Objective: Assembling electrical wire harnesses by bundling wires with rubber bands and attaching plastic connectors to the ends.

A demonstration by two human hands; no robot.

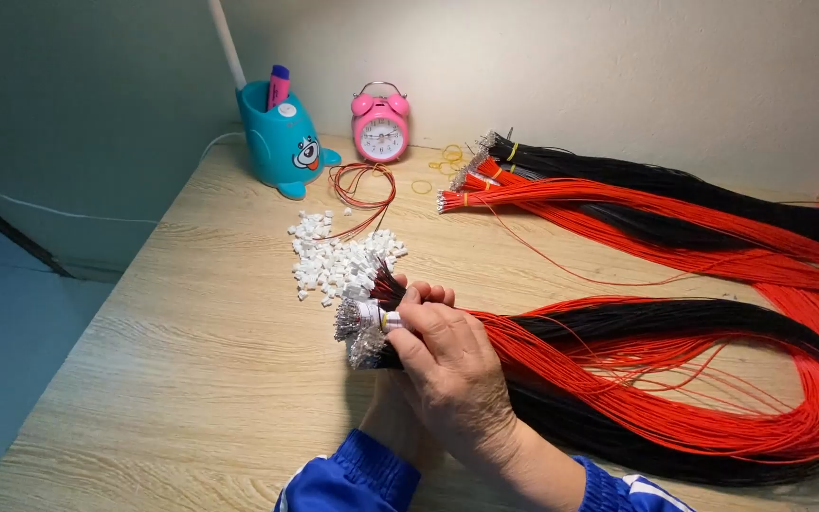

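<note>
Head view: right hand (447, 356) lies knuckles-up, gripping the wire bundle (618, 379); left hand (392, 403) beneath, its grip hidden.

Soft, even light falls from above and the far side, bright on the pale wall (618, 66) and the desk (191, 379). The left edge is dim and bluish. Shadows are faint, darkest just under the hands (428, 365). The picture is sharp, without glare or visible distortion.

no packages, labels, signs, screens visible.
</note>
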